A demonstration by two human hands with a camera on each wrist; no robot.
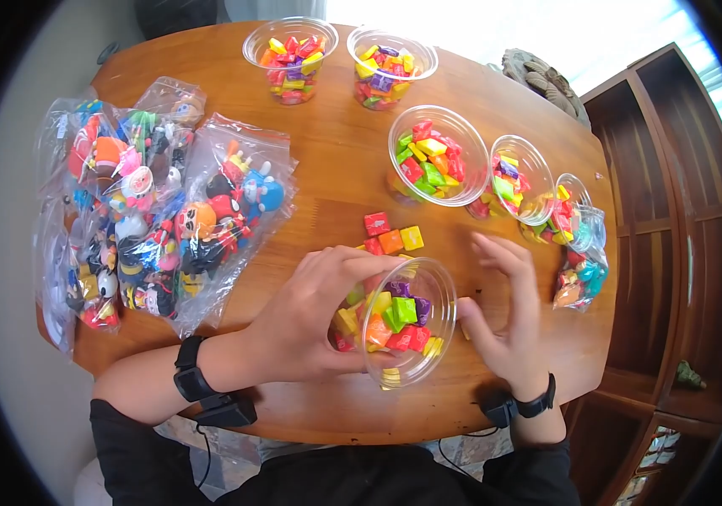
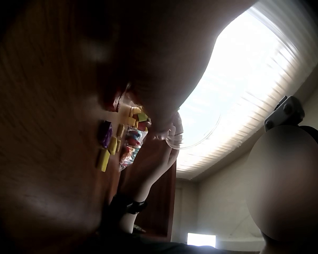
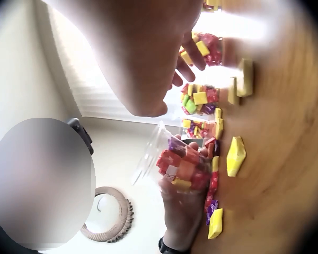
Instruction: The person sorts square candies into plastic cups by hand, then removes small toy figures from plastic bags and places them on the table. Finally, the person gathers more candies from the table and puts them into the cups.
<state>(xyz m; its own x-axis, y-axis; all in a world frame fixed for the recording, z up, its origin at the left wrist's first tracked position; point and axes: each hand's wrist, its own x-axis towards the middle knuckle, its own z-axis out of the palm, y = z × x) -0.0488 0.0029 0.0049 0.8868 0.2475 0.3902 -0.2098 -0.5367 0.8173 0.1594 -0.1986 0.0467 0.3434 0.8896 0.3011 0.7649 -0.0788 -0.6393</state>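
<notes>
My left hand (image 1: pixel 315 308) grips a clear plastic cup (image 1: pixel 439 291) near the table's front edge, its mouth tilted toward me. Wrapped candies (image 1: pixel 403 310) in green, purple, red, orange and yellow lie inside the cup. To the right of its rim is my right hand (image 1: pixel 509 316), fingers spread and slightly bent, holding nothing, the thumb tip close to the rim. Just beyond the cup lie a red candy (image 1: pixel 376 223), an orange candy (image 1: pixel 390 242) and a yellow candy (image 1: pixel 412 238). The right wrist view shows more loose candies, including a yellow one (image 3: pixel 236 156), on the wood.
Several candy-filled cups curve along the far and right sides, among them a back-left cup (image 1: pixel 291 74) and a large middle cup (image 1: pixel 481 160). Bags of toy figures (image 1: pixel 230 223) cover the table's left side. A smaller toy bag (image 1: pixel 582 280) sits at the right edge, beside a wooden shelf (image 1: pixel 665 228).
</notes>
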